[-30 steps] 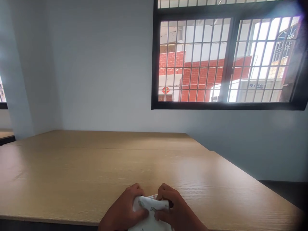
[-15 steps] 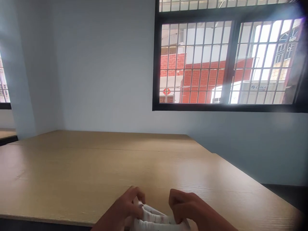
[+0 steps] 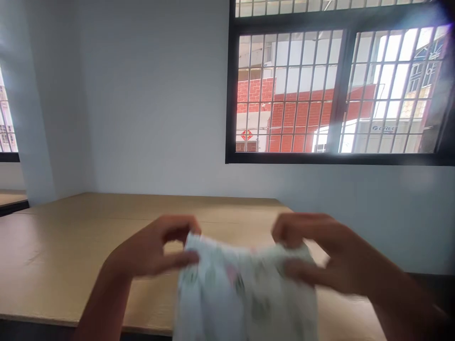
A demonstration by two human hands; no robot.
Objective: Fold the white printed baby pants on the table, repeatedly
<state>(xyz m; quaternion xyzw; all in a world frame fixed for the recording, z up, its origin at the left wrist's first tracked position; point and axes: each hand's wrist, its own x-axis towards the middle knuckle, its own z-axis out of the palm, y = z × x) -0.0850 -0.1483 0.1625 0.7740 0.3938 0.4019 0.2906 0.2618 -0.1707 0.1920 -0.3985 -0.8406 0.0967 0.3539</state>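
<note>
Patterned cloth (image 3: 227, 298) hangs at six o'clock; left hand (image 3: 140, 253) pinches its ten-o'clock corner, right hand (image 3: 344, 255) its two-o'clock; an even, level pull suits

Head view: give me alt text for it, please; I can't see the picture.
A person's left hand and right hand hold a soft white patterned fabric piece by its upper edge, motion-blurred, before a light-brown wooden table. Behind: pale wall, black-framed barred window.

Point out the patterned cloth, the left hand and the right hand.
Patterned cloth (image 3: 245, 293): head view, middle of its visible front.
Left hand (image 3: 144, 250): head view, middle of the hand.
Right hand (image 3: 343, 252): head view, middle of the hand.
</note>
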